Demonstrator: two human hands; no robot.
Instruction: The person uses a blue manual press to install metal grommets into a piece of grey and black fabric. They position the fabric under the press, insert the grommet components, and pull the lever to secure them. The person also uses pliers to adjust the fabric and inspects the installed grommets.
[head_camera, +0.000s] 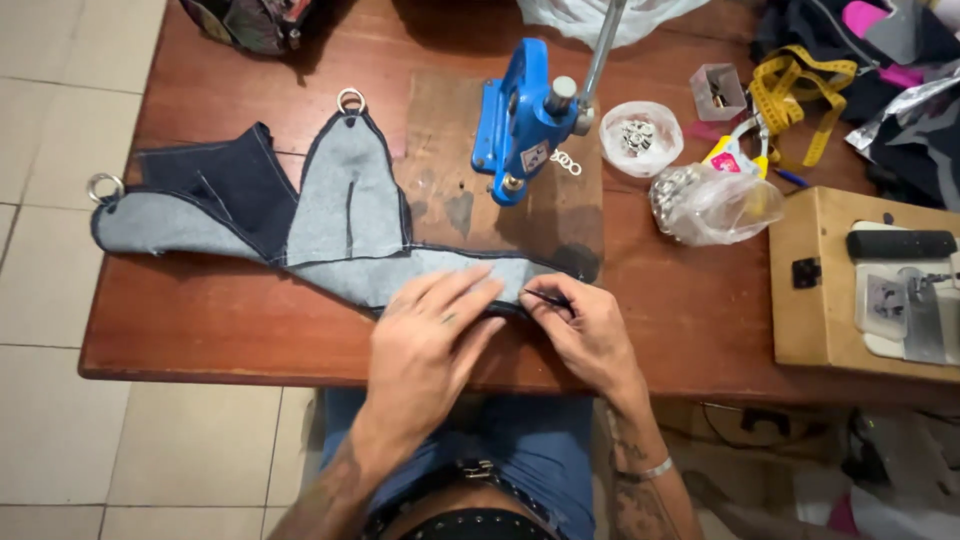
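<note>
A denim piece (340, 215), grey on its inner side with dark blue edges, lies spread on the wooden table (220, 330). Metal rings sit at its top tip (351, 99) and its left tip (104, 186). My left hand (435, 335) presses flat on the right end of the fabric, fingers spread. Beside it my right hand (590, 335) pinches a thin dark pointed tool (545, 296) whose tip rests at the fabric's edge.
A blue hand press (522, 120) stands behind the fabric. Right of it are a clear cup of metal parts (640, 137), a plastic bag of fittings (712, 203), a yellow tape measure (795, 85) and a wooden box (865, 280). Tiled floor lies left.
</note>
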